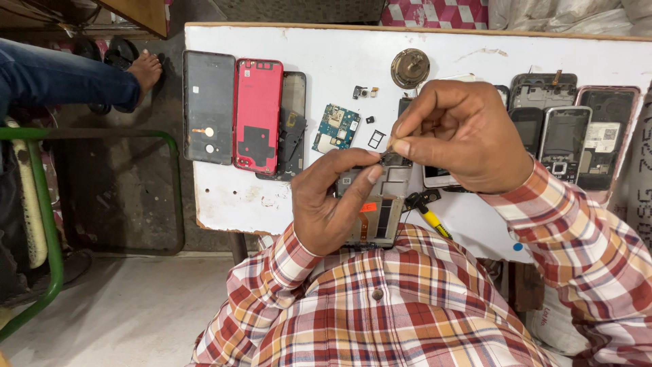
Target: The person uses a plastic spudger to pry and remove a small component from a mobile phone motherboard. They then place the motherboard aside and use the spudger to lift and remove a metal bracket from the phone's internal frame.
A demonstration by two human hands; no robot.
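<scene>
- Left hand (329, 207): grip clasped around an opened phone frame (377, 217), held over the near edge of the white tabletop (339, 41), above the lap.
- Right hand (462, 136): fingertips pinched on a small part at the frame's top; the part itself is too small to identify.
- Yellow-handled screwdriver (429, 216): just beside the frame, partly hidden.
- Red back cover (258, 115), circuit board (336, 127): left of the hands, bare room between them.
- Phones (564, 139) at right: partly covered by the right hand.
</scene>
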